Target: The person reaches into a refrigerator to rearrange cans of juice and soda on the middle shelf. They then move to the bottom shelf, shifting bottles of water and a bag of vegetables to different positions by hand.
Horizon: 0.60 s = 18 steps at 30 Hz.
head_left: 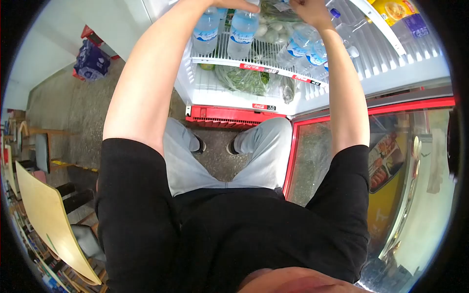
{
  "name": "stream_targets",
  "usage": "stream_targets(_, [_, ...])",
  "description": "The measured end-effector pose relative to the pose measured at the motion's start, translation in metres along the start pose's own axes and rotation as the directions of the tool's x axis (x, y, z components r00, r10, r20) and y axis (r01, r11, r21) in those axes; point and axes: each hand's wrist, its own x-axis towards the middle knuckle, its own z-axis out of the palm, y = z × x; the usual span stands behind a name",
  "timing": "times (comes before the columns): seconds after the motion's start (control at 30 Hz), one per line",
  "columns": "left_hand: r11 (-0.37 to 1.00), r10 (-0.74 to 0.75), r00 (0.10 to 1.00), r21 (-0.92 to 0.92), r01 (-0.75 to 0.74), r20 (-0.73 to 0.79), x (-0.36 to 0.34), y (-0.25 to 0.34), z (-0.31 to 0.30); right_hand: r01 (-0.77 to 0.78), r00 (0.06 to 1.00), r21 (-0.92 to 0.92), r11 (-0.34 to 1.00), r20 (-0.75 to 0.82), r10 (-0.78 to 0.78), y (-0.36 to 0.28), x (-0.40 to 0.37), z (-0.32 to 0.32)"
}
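At the top edge of the head view, my left hand [233, 4] closes round the top of an upright water bottle [243, 34] on the fridge's upper wire shelf; part of the hand is cut off by the frame. Another water bottle [206, 35] stands to its left. My right hand [311, 10] is curled closed near a clear plastic bag of vegetables [274, 27]; what its fingers hold is hidden. Below that hand, several tilted water bottles [296, 46] lean together on the shelf's right side.
A lower shelf holds bagged leafy greens [246, 80]. The open fridge door [294, 161] is on the right, with a yellow packet [393, 10] near its top. Purple-wrapped bottles [92, 61] sit on the floor at left, behind a wooden table [53, 215] and chairs.
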Motion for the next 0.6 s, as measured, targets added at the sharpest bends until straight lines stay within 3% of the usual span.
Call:
stream_targets(0.3, [0.996,-0.095,0.993,0.009,0.094,0.065,0.004,0.000,-0.001,0.096,0.995,-0.040,0.995,-0.017,-0.097,0.003,0.005,0.004])
stream_targets(0.37, [0.994,-0.110,0.990,-0.005,0.111,0.083,0.006,0.001,-0.001,0.060,0.998,-0.018,0.998,0.011,-0.060,0.001,0.005,0.002])
stream_targets(0.53, [0.989,-0.147,0.986,-0.011,0.148,0.079,0.005,0.009,-0.005,0.039,0.999,0.019,0.999,-0.027,-0.039,-0.001,0.002,0.001])
stream_targets(0.6, [0.992,-0.129,0.992,0.000,0.129,0.009,0.006,0.004,0.001,0.035,0.999,0.023,0.999,-0.036,-0.034,0.004,0.003,0.002])
